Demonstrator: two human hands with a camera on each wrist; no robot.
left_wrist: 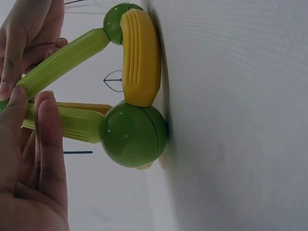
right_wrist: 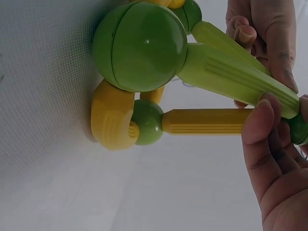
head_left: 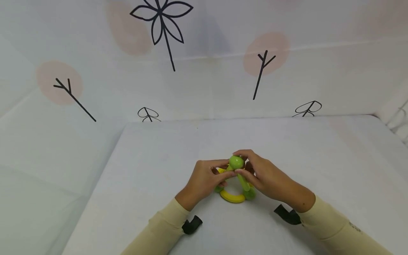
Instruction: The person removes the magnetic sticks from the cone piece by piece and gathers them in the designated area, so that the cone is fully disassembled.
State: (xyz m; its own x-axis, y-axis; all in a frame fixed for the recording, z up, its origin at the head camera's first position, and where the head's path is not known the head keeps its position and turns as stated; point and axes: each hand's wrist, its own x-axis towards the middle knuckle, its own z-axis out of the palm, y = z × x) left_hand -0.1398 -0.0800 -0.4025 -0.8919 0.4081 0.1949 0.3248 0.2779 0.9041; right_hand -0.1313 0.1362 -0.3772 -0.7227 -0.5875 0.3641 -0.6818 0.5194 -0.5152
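Both hands meet at the top of a pyramid-like frame of toy rods and balls. My right hand [head_left: 267, 175] pinches the green ball [head_left: 236, 163] at its peak, index finger over it and thumb low in front. My left hand [head_left: 204, 179] pinches the upper end of a light green rod [left_wrist: 79, 124], its thumb tip just under that ball. Another light green rod [head_left: 243, 182] slopes down on the right, and a straight yellow rod [right_wrist: 207, 121] stands behind. At the base, curved yellow pieces [head_left: 232, 197] join green balls [head_left: 249, 193] resting on the table.
The white-covered table [head_left: 153, 152] spreads around the frame. A pale wall covering [head_left: 210, 85] with black plant drawings rises behind it. Dark straps [head_left: 192, 225] hang by both wrists, below the beige sleeves [head_left: 159, 230].
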